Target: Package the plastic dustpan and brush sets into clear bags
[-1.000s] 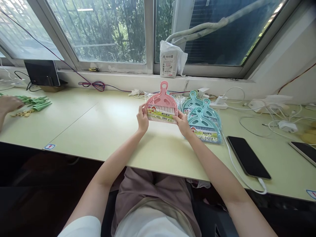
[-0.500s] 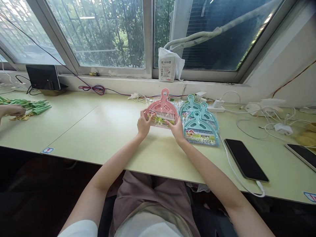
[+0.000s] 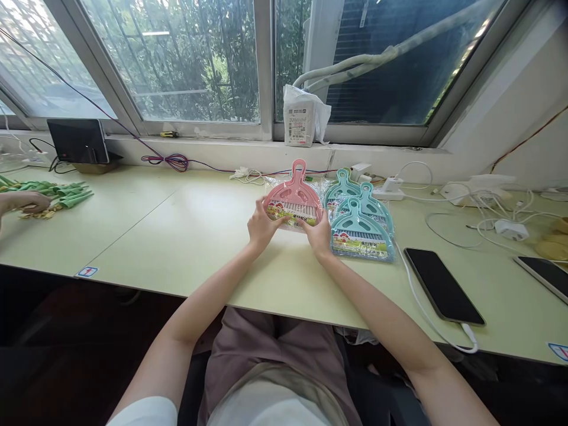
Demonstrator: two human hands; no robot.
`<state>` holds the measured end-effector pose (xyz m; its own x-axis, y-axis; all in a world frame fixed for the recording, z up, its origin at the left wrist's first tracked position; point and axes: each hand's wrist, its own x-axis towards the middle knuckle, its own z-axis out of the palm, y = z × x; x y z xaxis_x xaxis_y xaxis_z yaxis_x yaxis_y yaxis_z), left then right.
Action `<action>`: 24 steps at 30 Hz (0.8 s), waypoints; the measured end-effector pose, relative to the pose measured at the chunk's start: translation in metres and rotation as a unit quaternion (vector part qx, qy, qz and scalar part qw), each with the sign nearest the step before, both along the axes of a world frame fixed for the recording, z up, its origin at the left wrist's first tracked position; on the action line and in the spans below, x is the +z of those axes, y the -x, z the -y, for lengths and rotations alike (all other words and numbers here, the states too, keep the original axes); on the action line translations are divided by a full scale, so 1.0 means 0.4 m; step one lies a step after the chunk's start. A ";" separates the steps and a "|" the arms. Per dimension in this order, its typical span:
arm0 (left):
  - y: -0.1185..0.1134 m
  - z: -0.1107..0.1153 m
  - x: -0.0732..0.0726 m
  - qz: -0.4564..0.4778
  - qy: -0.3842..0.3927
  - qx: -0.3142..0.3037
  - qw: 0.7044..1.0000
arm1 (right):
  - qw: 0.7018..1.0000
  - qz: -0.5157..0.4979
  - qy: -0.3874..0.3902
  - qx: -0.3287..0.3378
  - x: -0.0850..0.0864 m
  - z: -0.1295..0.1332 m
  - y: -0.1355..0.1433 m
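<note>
A pink dustpan and brush set (image 3: 294, 194) in a clear wrapper is held between my two hands, its handle pointing away from me. My left hand (image 3: 262, 226) grips its left lower edge, thumb on the front. On the right lower edge, my right hand (image 3: 318, 233) is closed the same way. Both thumbs lie on the label side, and the other fingers are partly hidden behind the wrapper. Just right of my right hand lie several wrapped teal dustpan and brush sets (image 3: 360, 228), overlapping one another on the table.
A phone (image 3: 444, 285) with a white cable lies to the right, near another phone (image 3: 544, 275) and tangled chargers (image 3: 510, 229). At far left another person's hand (image 3: 27, 202) touches green strips (image 3: 73, 194). A tablet (image 3: 77, 141) and a boxed package (image 3: 300, 123) stand by the window.
The pink set has shifted slightly right and leans a little differently. My left thumb has slid down and inward along its lower edge. Both hands keep their hold.
</note>
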<state>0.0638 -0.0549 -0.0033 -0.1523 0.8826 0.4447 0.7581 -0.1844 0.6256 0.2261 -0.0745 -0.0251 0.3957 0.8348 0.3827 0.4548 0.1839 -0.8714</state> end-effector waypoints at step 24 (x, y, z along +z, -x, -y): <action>-0.006 -0.004 -0.016 0.078 -0.035 -0.009 0.996 | 0.991 -0.085 -0.061 0.082 -0.022 -0.023 -0.007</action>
